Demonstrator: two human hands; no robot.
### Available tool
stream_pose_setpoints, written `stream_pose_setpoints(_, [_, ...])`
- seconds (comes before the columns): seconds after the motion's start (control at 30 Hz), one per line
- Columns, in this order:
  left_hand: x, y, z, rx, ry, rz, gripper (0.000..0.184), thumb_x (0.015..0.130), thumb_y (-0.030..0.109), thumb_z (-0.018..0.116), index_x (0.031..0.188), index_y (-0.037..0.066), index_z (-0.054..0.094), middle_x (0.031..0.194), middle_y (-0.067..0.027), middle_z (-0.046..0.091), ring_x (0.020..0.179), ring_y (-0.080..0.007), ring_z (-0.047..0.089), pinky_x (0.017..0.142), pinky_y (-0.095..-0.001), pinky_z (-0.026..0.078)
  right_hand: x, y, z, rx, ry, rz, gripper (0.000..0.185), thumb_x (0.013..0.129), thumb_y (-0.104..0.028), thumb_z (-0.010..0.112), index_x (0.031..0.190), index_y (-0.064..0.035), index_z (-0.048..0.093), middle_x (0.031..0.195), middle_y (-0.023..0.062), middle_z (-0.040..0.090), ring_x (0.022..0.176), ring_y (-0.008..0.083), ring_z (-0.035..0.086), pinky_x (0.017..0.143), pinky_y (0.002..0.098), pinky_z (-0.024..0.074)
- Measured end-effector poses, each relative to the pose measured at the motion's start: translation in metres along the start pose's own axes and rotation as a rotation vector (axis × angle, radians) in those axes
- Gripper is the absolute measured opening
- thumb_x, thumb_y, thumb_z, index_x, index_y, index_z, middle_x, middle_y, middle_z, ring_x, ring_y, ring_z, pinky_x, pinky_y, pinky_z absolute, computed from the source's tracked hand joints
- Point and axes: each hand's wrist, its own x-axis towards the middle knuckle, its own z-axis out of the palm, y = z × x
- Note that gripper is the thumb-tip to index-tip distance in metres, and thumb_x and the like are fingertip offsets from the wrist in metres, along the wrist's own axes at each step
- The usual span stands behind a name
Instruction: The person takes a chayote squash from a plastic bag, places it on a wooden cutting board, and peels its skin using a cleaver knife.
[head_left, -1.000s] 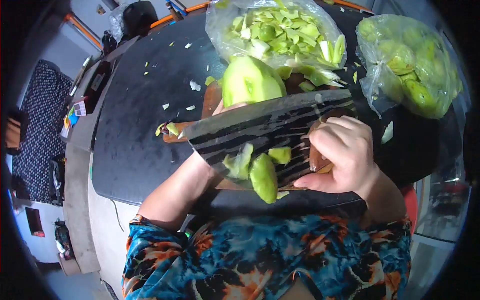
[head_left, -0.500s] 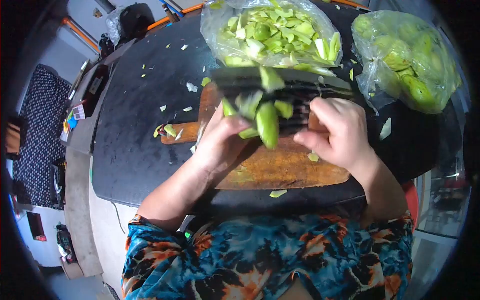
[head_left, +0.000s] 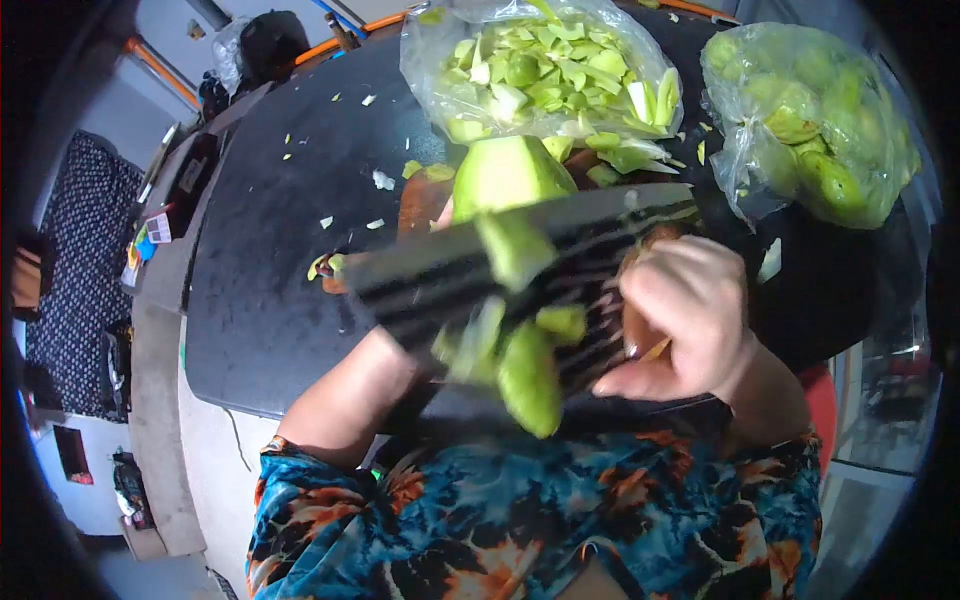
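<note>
My right hand (head_left: 690,310) is closed around the brown handle of a cleaver with a broad dark blade (head_left: 420,275). The cleaver is raised toward me, blurred by motion, with several green slices (head_left: 530,375) on its face. Behind the blade, a large green fruit (head_left: 505,175) shows a pale cut face. My left hand (head_left: 388,355) is mostly covered by the blade; a finger shows against the fruit's left side, and the other fingers are hidden. A wooden cutting board (head_left: 417,205) lies below, largely blocked from sight.
At the back of the black table (head_left: 270,220) lies an open clear plastic bag (head_left: 425,80) heaped with pale green slices. A second plastic bag (head_left: 735,150) with whole green fruits stands at the right. Small scraps are scattered over the tabletop.
The cleaver has come nearer to me and lower in view, tilting, with slices still on its blade. The fruit's cut face now shows beyond the blade. Most of my left hand has become hidden.
</note>
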Motion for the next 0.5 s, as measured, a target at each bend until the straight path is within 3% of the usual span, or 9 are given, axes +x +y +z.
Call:
stream_pose_setpoints(0.07, [0.001,-0.002,-0.005,-0.033,0.02,-0.041,0.088,0.066,0.018,0.076,0.139,0.004,0.029,0.124,-0.0106,0.05,0.115,-0.0239,0.05,0.097,-0.0396,0.043,0.0,0.001,0.013,0.008,0.104,-0.062,0.049,0.075,-0.055,0.068,0.067,-0.0106,0.049,0.059,0.0032,0.052,0.051,0.0233,0.054,0.051,0.0345,0.0434])
stream_pose_setpoints(0.23, [-0.002,-0.006,-0.009,-0.022,0.118,-0.079,0.087,0.065,0.019,0.076,0.138,0.004,0.03,0.124,-0.0106,0.05,0.115,-0.0238,0.051,0.097,-0.0388,0.044,-0.004,0.006,0.015,-0.019,0.039,-0.018,0.057,0.075,-0.06,0.065,0.064,-0.007,0.048,0.058,0.003,0.048,0.051,0.026,0.052,0.048,0.0351,0.0385])
stream_pose_setpoints(0.27, [-0.003,-0.006,-0.007,0.005,0.106,-0.058,0.087,0.065,0.019,0.076,0.138,0.004,0.03,0.124,-0.0106,0.05,0.115,-0.0238,0.051,0.096,-0.0386,0.044,-0.003,0.01,0.015,-0.06,0.068,0.021,0.054,0.077,-0.055,0.066,0.064,-0.0069,0.047,0.057,0.006,0.047,0.05,0.0275,0.05,0.048,0.0371,0.0378])
stream_pose_setpoints(0.3, [-0.005,-0.005,-0.001,0.013,0.093,-0.037,0.087,0.065,0.019,0.076,0.138,0.004,0.03,0.124,-0.0106,0.05,0.114,-0.0238,0.051,0.096,-0.0385,0.044,-0.003,0.02,0.017,-0.093,0.132,0.12,0.051,0.08,-0.051,0.066,0.066,-0.0055,0.047,0.058,0.0086,0.048,0.05,0.0282,0.05,0.048,0.0375,0.0377])
stream_pose_setpoints(0.33, [-0.005,0.0,0.007,0.059,-0.081,0.026,0.089,0.064,0.019,0.077,0.137,0.003,0.031,0.122,-0.0102,0.051,0.11,-0.0226,0.053,0.096,-0.0377,0.044,-0.003,0.034,0.018,-0.129,0.197,0.22,0.049,0.082,-0.047,0.065,0.067,-0.0042,0.047,0.059,0.0112,0.049,0.05,0.0289,0.05,0.049,0.038,0.0376])
stream_pose_setpoints(0.4, [-0.008,-0.001,0.006,0.191,-0.086,0.063,0.089,0.063,0.019,0.077,0.137,0.003,0.031,0.121,-0.0101,0.051,0.107,-0.0218,0.055,0.095,-0.0367,0.045,-0.003,0.07,0.008,-0.284,0.175,0.621,0.045,0.087,-0.046,0.06,0.071,-0.0044,0.053,0.059,0.0137,0.056,0.056,0.0341,0.058,0.052,0.0413,0.044])
stream_pose_setpoints(0.5, [-0.007,-0.005,0.005,0.165,-0.089,0.061,0.09,0.065,0.018,0.078,0.139,0.004,0.029,0.122,-0.0108,0.049,0.111,-0.0222,0.053,0.095,-0.0371,0.044,-0.009,0.096,0.0,-0.279,0.243,0.693,0.042,0.09,-0.04,0.058,0.07,-0.0033,0.054,0.058,0.0139,0.055,0.052,0.0325,0.055,0.05,0.0395,0.0412])
